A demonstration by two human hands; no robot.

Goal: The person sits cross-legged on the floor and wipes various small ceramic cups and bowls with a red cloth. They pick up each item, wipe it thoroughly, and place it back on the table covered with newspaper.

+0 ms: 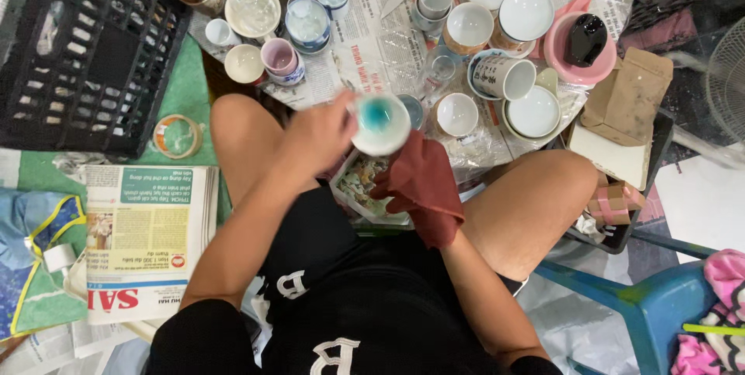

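White teal-bottomed cup [380, 123], tilted, beside dark-red cloth [421, 189]

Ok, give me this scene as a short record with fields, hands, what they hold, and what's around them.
left hand: holds a small white cup with a blue-green inside, blurred
right hand: hidden under a dark red cloth right beside the cup
in front: many cups and bowls standing on newspaper sheets
pink bowl: holds a black object
person's left: black plastic crate, roll of tape, stack of newspapers
person's right: blue stool, brown paper bag
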